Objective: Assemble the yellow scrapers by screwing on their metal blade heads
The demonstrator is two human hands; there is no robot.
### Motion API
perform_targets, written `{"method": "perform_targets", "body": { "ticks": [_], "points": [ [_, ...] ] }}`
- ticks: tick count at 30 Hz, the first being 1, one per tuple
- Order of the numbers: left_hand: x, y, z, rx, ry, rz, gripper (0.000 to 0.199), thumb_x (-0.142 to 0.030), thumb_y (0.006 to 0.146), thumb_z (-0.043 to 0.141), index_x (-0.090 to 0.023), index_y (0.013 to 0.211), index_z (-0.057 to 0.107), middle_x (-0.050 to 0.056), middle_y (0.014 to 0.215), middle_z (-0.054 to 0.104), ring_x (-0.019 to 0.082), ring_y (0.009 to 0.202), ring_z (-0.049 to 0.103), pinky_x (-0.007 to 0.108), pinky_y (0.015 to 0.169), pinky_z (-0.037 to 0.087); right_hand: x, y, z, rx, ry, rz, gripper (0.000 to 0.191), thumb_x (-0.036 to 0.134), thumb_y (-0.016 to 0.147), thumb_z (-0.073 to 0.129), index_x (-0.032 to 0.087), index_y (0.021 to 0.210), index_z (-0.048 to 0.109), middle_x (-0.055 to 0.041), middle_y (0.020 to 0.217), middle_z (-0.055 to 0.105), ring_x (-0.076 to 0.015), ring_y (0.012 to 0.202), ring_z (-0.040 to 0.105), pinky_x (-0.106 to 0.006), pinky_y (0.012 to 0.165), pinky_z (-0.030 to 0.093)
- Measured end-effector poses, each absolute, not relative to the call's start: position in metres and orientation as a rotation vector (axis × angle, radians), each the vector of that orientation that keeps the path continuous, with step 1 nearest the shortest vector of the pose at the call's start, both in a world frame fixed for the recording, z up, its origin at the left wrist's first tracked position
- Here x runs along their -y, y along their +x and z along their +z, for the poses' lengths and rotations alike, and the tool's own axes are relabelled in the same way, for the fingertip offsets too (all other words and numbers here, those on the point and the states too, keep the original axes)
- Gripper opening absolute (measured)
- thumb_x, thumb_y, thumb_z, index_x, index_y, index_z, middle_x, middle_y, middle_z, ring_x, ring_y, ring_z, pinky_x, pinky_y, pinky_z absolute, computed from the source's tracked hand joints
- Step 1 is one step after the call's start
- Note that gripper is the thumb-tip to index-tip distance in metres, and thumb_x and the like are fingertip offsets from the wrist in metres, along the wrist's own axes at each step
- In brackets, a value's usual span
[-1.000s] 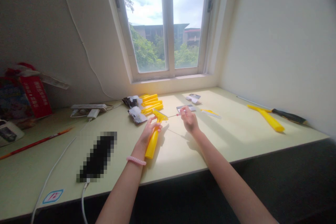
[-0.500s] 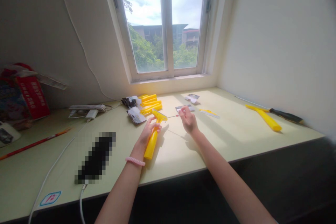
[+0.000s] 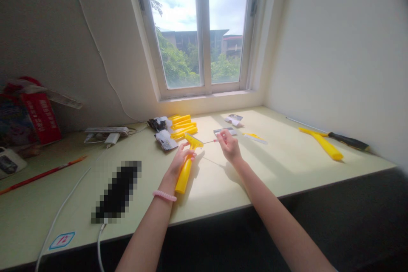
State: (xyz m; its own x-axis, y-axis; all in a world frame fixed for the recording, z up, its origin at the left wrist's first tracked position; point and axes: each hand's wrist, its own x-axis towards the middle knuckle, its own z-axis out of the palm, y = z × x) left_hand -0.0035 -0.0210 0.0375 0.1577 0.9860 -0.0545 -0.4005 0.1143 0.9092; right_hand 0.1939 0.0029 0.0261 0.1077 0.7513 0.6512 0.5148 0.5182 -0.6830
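Note:
My left hand (image 3: 182,158) is closed around a yellow scraper (image 3: 183,177), gripping it just below its wide head. The scraper's handle slants down toward the table's front edge. In my right hand (image 3: 229,145), pinched between the fingers, is a thin screwdriver (image 3: 209,141) with a reddish end at the grip. Its metal shaft points left, and its tip meets the right side of the scraper's head; the exact contact is too small to make out. Behind my left hand lie several yellow scrapers (image 3: 181,124) with dark-and-white packaging (image 3: 166,140) on their heads.
Opened packaging (image 3: 234,119) and a clear-and-yellow piece (image 3: 254,137) lie beyond my right hand. On the right are another yellow scraper (image 3: 325,144) and a black-handled tool (image 3: 349,141). A blurred black object (image 3: 117,193) with a cable and a power strip (image 3: 106,131) occupy the left.

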Motion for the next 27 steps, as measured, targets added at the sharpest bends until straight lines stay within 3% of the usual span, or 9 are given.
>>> {"method": "perform_targets", "body": {
  "ticks": [8,14,17,23,27],
  "points": [
    [0.0235,-0.0026,0.0414,-0.839,0.886,1.216,0.04,-0.007,0.065,0.061,-0.021,0.099,0.044,-0.004,0.07,0.052,0.006,0.051,0.052,0.015,0.046,0.039,-0.0058,0.1953,0.0236,1.586,-1.074,0.168,0.011,0.031,0.083,0.04,0.024,0.088,0.048,-0.0036,0.08,0.063,-0.0211,0.072,0.059,-0.031,0.062,0.044],
    [0.025,-0.0029,0.0411,-0.813,0.954,1.207,0.04,-0.006,0.064,0.061,-0.02,0.097,0.044,-0.003,0.072,0.055,0.006,0.051,0.051,0.016,0.047,0.04,-0.0019,0.1929,0.0271,1.545,-1.066,0.311,0.02,0.043,0.087,0.048,0.023,0.081,0.048,0.0009,0.062,0.063,-0.0143,0.046,0.05,-0.025,0.05,0.036],
    [0.0258,-0.0026,0.0416,-0.803,0.975,1.227,0.039,-0.007,0.064,0.061,-0.02,0.097,0.044,-0.002,0.074,0.055,0.007,0.055,0.053,0.017,0.049,0.042,-0.002,0.1942,0.0278,1.559,-1.115,0.286,0.026,0.046,0.087,0.046,0.024,0.074,0.045,0.002,0.055,0.058,-0.0147,0.045,0.048,-0.026,0.049,0.034],
    [0.026,-0.0029,0.041,-0.822,0.973,1.222,0.038,-0.011,0.066,0.062,-0.02,0.099,0.044,-0.004,0.069,0.052,0.007,0.051,0.049,0.017,0.046,0.04,-0.0025,0.1957,0.0279,1.628,-1.127,0.258,0.013,0.035,0.084,0.037,0.024,0.085,0.045,-0.0035,0.078,0.061,-0.0204,0.065,0.057,-0.03,0.056,0.041],
    [0.0252,-0.0039,0.0395,-0.835,0.978,1.206,0.039,-0.011,0.067,0.061,-0.02,0.1,0.043,-0.004,0.068,0.053,0.007,0.05,0.049,0.016,0.046,0.04,-0.002,0.1944,0.0278,1.637,-1.088,0.22,0.012,0.033,0.085,0.038,0.023,0.085,0.045,-0.0038,0.079,0.061,-0.0197,0.067,0.057,-0.029,0.059,0.041]
  ]
}}
